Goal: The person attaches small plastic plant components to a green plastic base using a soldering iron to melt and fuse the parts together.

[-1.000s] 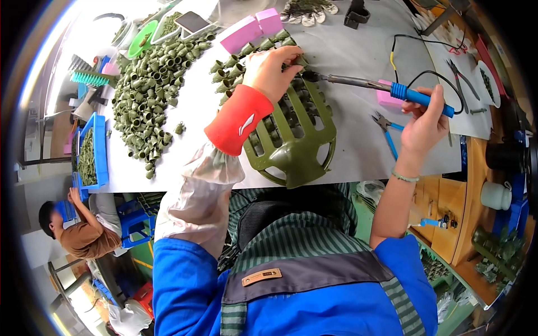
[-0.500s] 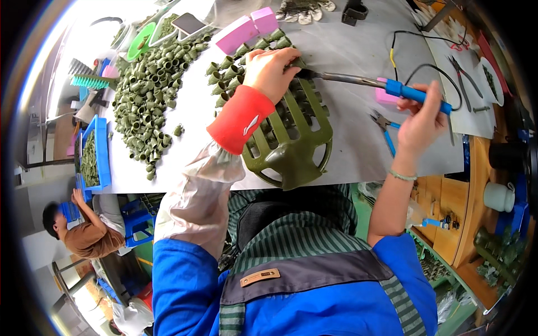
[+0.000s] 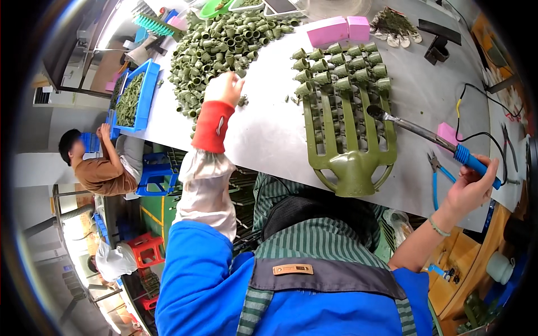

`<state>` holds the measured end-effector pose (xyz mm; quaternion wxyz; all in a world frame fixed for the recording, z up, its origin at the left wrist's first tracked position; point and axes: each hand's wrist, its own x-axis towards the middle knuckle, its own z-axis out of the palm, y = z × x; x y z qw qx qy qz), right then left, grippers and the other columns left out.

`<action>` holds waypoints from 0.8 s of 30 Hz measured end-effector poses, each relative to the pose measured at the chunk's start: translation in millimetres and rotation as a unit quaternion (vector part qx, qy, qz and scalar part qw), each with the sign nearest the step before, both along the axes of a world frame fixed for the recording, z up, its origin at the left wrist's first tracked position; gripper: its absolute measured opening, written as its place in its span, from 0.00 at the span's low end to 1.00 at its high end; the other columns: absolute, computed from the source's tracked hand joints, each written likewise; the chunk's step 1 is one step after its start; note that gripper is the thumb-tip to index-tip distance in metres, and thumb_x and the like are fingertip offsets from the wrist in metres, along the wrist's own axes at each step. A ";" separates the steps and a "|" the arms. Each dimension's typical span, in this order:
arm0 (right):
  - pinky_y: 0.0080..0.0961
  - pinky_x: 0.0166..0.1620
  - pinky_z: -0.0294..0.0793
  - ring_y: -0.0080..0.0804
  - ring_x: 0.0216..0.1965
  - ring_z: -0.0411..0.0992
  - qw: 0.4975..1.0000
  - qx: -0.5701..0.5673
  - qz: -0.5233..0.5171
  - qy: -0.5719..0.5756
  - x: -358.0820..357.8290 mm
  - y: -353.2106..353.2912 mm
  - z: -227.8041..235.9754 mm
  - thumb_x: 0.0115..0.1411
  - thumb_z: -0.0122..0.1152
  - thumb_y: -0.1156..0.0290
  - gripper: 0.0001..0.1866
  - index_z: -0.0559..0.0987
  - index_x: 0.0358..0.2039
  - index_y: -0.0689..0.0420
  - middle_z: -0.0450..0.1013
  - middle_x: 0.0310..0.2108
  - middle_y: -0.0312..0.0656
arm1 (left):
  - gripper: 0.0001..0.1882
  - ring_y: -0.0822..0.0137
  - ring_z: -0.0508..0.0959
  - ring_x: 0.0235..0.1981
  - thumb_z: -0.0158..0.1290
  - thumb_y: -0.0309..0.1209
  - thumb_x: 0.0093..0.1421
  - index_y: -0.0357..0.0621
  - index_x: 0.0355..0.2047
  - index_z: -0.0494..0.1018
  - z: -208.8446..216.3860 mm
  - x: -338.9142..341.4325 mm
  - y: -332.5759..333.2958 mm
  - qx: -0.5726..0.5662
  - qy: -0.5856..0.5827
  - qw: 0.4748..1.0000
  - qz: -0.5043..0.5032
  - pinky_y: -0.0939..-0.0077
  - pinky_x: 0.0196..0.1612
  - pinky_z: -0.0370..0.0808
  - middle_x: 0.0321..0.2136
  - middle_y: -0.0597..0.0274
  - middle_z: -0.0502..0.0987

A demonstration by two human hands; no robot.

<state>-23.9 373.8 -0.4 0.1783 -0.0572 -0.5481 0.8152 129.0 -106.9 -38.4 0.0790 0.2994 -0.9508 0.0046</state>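
In my right hand (image 3: 469, 191) is a soldering iron with a blue handle (image 3: 476, 167); its dark tip is close to the green plastic frame (image 3: 351, 166). That frame has long prongs and lies on the table, its narrow end toward me. Rows of small green cups (image 3: 343, 84) sit at its far end, their mouths mostly upward. My left hand (image 3: 222, 89), with a red wristband, is at the near right edge of a heap of loose green cups (image 3: 216, 47). The thumb stands apart from the partly hidden fingers, and nothing shows between them.
Blue-handled pliers (image 3: 436, 173) lie right of the frame, near a pink block (image 3: 448, 136) and the iron's black cord. Beyond the cups are pink blocks (image 3: 327, 31) and a glove (image 3: 395, 27). Another person (image 3: 106, 162) sits at far left by a blue tray (image 3: 147, 99).
My left hand has left the cups on the frame and moved left to the heap. The view has shifted, and the iron's tip now shows over the prongs.
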 end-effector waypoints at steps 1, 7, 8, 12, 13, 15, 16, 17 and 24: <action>0.15 0.20 0.57 0.21 0.14 0.62 1.000 0.001 0.007 0.000 0.9 -0.6 0.2 0.61 0.55 0.61 0.18 0.74 0.21 0.61 0.71 0.21 0.39 | 0.18 0.56 0.79 0.30 0.58 0.46 0.53 0.44 0.32 0.78 -9.9 13.6 -2.6 -0.025 -0.033 0.998 0.042 0.66 0.36 0.75 0.28 0.54 0.79; 0.14 0.19 0.57 0.19 0.14 0.62 1.000 0.013 0.020 0.009 4.8 -6.6 2.4 0.61 0.55 0.61 0.17 0.74 0.21 0.60 0.71 0.20 0.38 | 0.18 0.55 0.79 0.27 0.59 0.42 0.53 0.44 0.40 0.75 -57.9 39.6 13.1 0.063 0.085 0.994 -0.004 0.65 0.34 0.75 0.29 0.50 0.78; 0.14 0.19 0.57 0.19 0.14 0.62 1.000 0.015 0.020 0.011 5.7 -7.4 2.7 0.61 0.55 0.61 0.17 0.74 0.21 0.60 0.71 0.20 0.38 | 0.18 0.55 0.79 0.27 0.59 0.42 0.53 0.44 0.40 0.75 -59.2 40.4 15.4 0.065 0.087 0.994 -0.003 0.65 0.34 0.75 0.29 0.50 0.78; 0.14 0.19 0.57 0.19 0.13 0.62 1.000 0.014 0.016 0.006 8.9 -10.8 5.6 0.61 0.55 0.60 0.17 0.74 0.21 0.60 0.71 0.19 0.37 | 0.17 0.63 0.75 0.32 0.60 0.39 0.53 0.48 0.42 0.75 -50.8 40.7 15.3 0.163 0.083 0.979 -0.092 0.70 0.37 0.73 0.32 0.57 0.74; 0.14 0.19 0.57 0.19 0.13 0.62 1.000 0.015 0.015 0.007 9.8 -11.3 7.1 0.61 0.55 0.60 0.18 0.74 0.21 0.60 0.71 0.19 0.37 | 0.17 0.65 0.73 0.34 0.61 0.39 0.53 0.49 0.42 0.75 -46.9 39.3 14.2 0.215 0.087 0.960 -0.161 0.72 0.38 0.72 0.33 0.59 0.72; 0.13 0.19 0.56 0.19 0.13 0.62 1.000 0.022 0.010 0.009 12.8 -12.6 11.1 0.60 0.56 0.60 0.18 0.74 0.20 0.60 0.71 0.19 0.37 | 0.15 0.64 0.71 0.37 0.60 0.36 0.53 0.50 0.42 0.75 -41.5 20.3 5.4 0.228 0.078 0.962 -0.131 0.72 0.40 0.70 0.34 0.59 0.70; 0.13 0.18 0.56 0.19 0.13 0.62 1.000 0.025 0.013 0.010 14.6 -14.8 14.3 0.60 0.56 0.59 0.18 0.74 0.20 0.59 0.71 0.19 0.37 | 0.14 0.62 0.71 0.37 0.59 0.33 0.53 0.49 0.41 0.75 -47.9 11.9 -10.2 0.129 0.135 0.973 -0.134 0.71 0.40 0.70 0.33 0.58 0.70; 0.13 0.18 0.56 0.19 0.13 0.62 1.000 0.025 0.014 0.013 15.6 -16.1 16.1 0.60 0.56 0.59 0.18 0.74 0.20 0.59 0.71 0.19 0.37 | 0.13 0.60 0.71 0.36 0.59 0.30 0.52 0.48 0.40 0.75 -49.2 1.4 -19.8 0.031 0.190 0.972 -0.136 0.69 0.40 0.70 0.33 0.56 0.70; 0.14 0.19 0.57 0.19 0.13 0.62 0.999 0.020 0.024 0.013 20.4 -24.7 20.6 0.59 0.58 0.59 0.19 0.74 0.18 0.59 0.71 0.18 0.36 | 0.12 0.49 0.71 0.37 0.58 0.26 0.47 0.45 0.34 0.72 -58.9 -19.1 -75.9 -0.140 0.009 0.983 -0.120 0.60 0.41 0.71 0.34 0.53 0.71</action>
